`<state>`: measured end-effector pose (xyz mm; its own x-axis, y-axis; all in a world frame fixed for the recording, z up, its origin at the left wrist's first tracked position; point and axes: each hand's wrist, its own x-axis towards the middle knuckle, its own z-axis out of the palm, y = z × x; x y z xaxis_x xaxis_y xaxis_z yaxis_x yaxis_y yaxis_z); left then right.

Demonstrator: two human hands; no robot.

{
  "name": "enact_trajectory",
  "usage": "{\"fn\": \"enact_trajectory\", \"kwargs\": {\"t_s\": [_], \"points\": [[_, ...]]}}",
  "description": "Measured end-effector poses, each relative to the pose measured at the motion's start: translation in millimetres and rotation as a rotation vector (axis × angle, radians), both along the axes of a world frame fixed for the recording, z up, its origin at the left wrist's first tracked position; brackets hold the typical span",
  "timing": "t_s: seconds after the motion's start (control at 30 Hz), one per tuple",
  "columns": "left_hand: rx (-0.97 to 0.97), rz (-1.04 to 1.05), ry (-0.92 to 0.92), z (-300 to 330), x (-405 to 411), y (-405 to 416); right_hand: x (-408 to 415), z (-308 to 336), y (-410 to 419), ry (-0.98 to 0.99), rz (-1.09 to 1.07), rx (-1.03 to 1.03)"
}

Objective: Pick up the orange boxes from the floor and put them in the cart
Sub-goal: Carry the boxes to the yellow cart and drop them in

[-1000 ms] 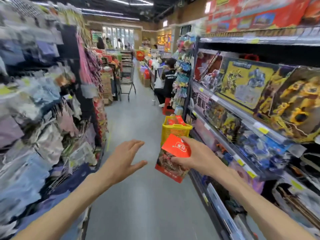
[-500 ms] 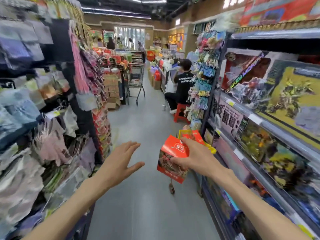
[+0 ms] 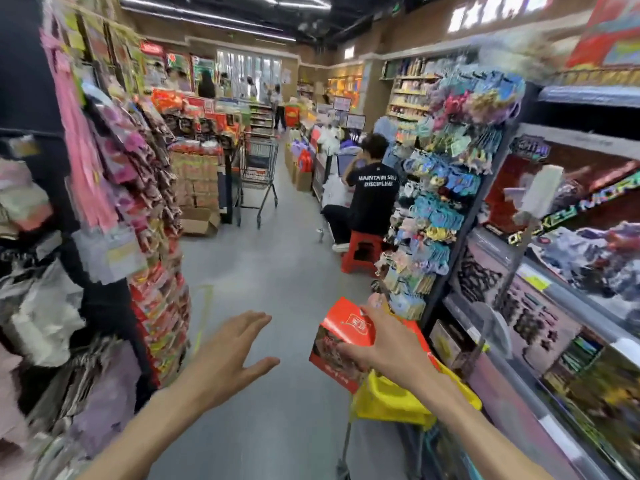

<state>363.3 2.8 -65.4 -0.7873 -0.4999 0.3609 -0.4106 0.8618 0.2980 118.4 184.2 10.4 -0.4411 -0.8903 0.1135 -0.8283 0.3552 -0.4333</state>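
- Right hand (image 3: 388,344): fingers curled over the top and near face of an orange box (image 3: 341,341), thumb on the side toward the person. Firm hold, box off the floor, tilted, its red top flap toward the aisle.
- Left hand (image 3: 228,355): fingers straight and spread, thumb out to the side, palm down. Holds nothing, touches nothing, hangs over the grey floor (image 3: 277,271).
- The two hands are apart, the box between them and nearer the right.
- Yellow cart (image 3: 391,400): basket directly under the right wrist and forearm, against the right-hand shelving. The box sits above and just in front of its near-left rim, not inside it.
- A red-orange edge shows above the basket behind the right hand; blurred, cannot tell what it is.
- Right side: shelf unit (image 3: 554,271) with boxed toys, and a rack of hanging hair accessories (image 3: 446,188) at its end.
- Left side: rack of hanging packets (image 3: 138,202), heavily blurred.
- Farther down the aisle: a person in a black T-shirt (image 3: 372,199) seated on a red stool (image 3: 362,251), back to us.
- Beyond, a metal shopping trolley (image 3: 259,168) beside stacked cartons.
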Motion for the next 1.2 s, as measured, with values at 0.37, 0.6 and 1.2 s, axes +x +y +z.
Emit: {"fn": "enact_trajectory", "kwargs": {"t_s": [0.37, 0.6, 1.2], "points": [[-0.048, -0.338, -0.043, 6, -238, -220, -170, -14, -160, -0.050, -0.334, -0.051], [-0.042, -0.544, -0.082, -17, -400, -309, -298, -41, -221, -0.087, -0.511, -0.089], [0.077, -1.338, -0.324, -176, -718, -343, -424, -192, -252, -0.273, -1.214, 0.059]]}}
